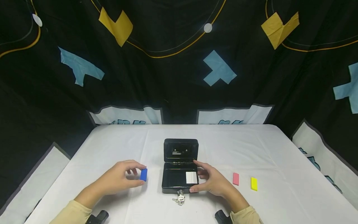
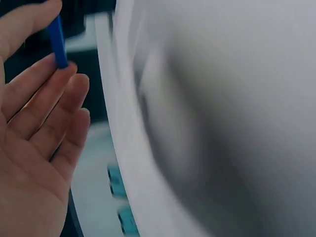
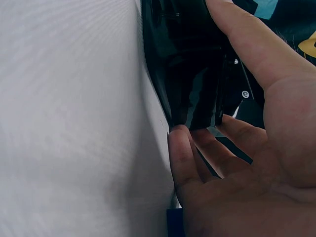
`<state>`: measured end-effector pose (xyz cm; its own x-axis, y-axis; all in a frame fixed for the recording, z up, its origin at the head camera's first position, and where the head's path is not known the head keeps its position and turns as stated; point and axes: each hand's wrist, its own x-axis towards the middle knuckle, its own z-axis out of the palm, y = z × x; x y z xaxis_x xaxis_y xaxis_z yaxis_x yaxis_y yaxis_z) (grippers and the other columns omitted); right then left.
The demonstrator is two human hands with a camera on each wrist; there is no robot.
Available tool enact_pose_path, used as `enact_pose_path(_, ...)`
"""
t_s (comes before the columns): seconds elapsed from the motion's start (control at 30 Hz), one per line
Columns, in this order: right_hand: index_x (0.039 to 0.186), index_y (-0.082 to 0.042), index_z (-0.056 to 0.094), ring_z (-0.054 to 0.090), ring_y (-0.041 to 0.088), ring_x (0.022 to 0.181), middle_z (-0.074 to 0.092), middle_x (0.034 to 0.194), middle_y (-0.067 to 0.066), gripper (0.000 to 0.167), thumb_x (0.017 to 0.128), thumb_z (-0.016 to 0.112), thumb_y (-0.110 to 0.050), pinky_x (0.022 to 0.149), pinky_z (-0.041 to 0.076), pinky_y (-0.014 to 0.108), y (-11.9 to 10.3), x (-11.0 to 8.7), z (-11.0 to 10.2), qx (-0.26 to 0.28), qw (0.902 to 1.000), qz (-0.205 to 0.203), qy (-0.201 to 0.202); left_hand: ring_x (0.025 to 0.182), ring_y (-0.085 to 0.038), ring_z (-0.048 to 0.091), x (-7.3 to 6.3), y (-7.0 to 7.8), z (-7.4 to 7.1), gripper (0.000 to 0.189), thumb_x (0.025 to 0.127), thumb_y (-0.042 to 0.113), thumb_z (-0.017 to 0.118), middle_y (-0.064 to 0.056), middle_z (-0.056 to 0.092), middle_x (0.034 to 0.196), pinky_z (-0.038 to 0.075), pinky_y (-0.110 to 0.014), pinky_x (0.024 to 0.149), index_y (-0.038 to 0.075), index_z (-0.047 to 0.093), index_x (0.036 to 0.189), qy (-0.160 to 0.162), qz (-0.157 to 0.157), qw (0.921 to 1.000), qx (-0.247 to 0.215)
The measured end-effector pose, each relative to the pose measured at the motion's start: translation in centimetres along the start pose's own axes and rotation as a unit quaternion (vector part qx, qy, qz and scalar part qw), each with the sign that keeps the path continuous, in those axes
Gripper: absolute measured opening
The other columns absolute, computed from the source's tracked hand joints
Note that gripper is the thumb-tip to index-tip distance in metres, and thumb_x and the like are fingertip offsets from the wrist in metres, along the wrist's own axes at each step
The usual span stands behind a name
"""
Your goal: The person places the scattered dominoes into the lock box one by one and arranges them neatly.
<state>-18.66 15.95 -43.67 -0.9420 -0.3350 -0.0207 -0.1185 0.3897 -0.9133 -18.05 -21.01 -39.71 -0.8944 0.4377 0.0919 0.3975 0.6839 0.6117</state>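
Left hand pinches the blue oblong plastic-looking block endwise between fingertips (sensibly: probably light, stiff), right hand gripping the black metal box.

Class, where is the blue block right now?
In the head view, the blue block is pinched in the left hand, left of the open black box.

Pale yellow sleeves are worn on both arms: the left sleeve is seen at the lower left of the frame, the right sleeve at the lower right, where it is marked with small dark lettering. Beside the cuffs, a black left wrist camera and a black right wrist camera are worn, both partly cut off by the bottom edge.
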Motion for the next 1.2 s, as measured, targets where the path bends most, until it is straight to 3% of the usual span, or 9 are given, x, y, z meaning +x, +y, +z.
enact_pose_path(0.17, 0.152, -0.015, 0.046, 0.059, 0.032, 0.115, 0.055, 0.135, 0.015, 0.102, 0.063, 0.097, -0.016, 0.098, 0.049, 0.052, -0.1, 0.0, 0.0, 0.003, 1.0000, 0.001, -0.003, 0.096, -0.012, 0.061, 1.8, 2.3, 2.6, 0.048, 0.084, 0.040, 0.082, 0.012, 0.066, 0.113, 0.054, -0.042, 0.084, 0.015, 0.071, 0.123, 0.020, 0.079, 0.9967, -0.002)
enact_pose_path(0.3, 0.152, -0.015, 0.046, 0.060, 0.034, 0.115, 0.056, 0.135, 0.017, 0.103, 0.063, 0.098, -0.017, 0.098, 0.049, 0.053, -0.2, 0.1, -0.1, 0.003, 1.0000, 0.002, 0.000, 0.102, -0.011, 0.062, 3.2, 4.2, 4.3, 0.050, 0.086, 0.038, 0.081, 0.010, 0.065, 0.119, 0.053, -0.045, 0.091, 0.012, 0.069, 0.126, 0.033, 0.101, 0.9943, -0.011)
enact_pose_path(0.43, 0.153, -0.015, 0.045, 0.060, 0.036, 0.115, 0.056, 0.133, 0.018, 0.103, 0.064, 0.097, -0.016, 0.098, 0.049, 0.054, -0.3, 0.2, 0.0, 0.010, 0.9999, 0.002, -0.006, 0.105, -0.011, 0.063, 4.3, 5.8, 6.0, 0.050, 0.087, 0.034, 0.080, 0.006, 0.064, 0.123, 0.051, -0.044, 0.097, 0.010, 0.067, 0.129, 0.020, 0.101, 0.9947, 0.006)
enact_pose_path(0.7, 0.153, -0.015, 0.045, 0.060, 0.034, 0.116, 0.055, 0.138, 0.016, 0.103, 0.065, 0.097, -0.017, 0.098, 0.048, 0.054, -0.1, 0.1, -0.1, 0.006, 1.0000, 0.000, -0.008, 0.104, -0.015, 0.064, 6.8, 7.3, 8.6, 0.049, 0.085, 0.031, 0.082, -0.004, 0.068, 0.121, 0.053, -0.039, 0.095, 0.007, 0.069, 0.126, -0.018, 0.079, 0.9910, 0.107)
enact_pose_path(0.97, 0.153, -0.014, 0.045, 0.059, 0.033, 0.116, 0.052, 0.142, 0.016, 0.102, 0.065, 0.097, -0.018, 0.099, 0.049, 0.051, 0.0, 0.1, -0.1, 0.007, 0.9999, -0.005, -0.010, 0.110, -0.024, 0.065, 7.7, 8.5, 9.0, 0.045, 0.079, 0.036, 0.086, -0.003, 0.073, 0.114, 0.053, -0.042, 0.095, 0.012, 0.076, 0.115, -0.034, 0.045, 0.9842, 0.168)
enact_pose_path(1.2, 0.153, -0.014, 0.045, 0.060, 0.034, 0.115, 0.053, 0.139, 0.018, 0.102, 0.065, 0.097, -0.018, 0.097, 0.050, 0.052, 0.0, 0.0, 0.0, 0.007, 0.9999, -0.003, -0.009, 0.109, -0.024, 0.065, 7.7, 8.5, 8.8, 0.049, 0.077, 0.039, 0.088, -0.002, 0.073, 0.113, 0.053, -0.044, 0.094, 0.012, 0.075, 0.116, -0.030, 0.043, 0.9858, 0.160)
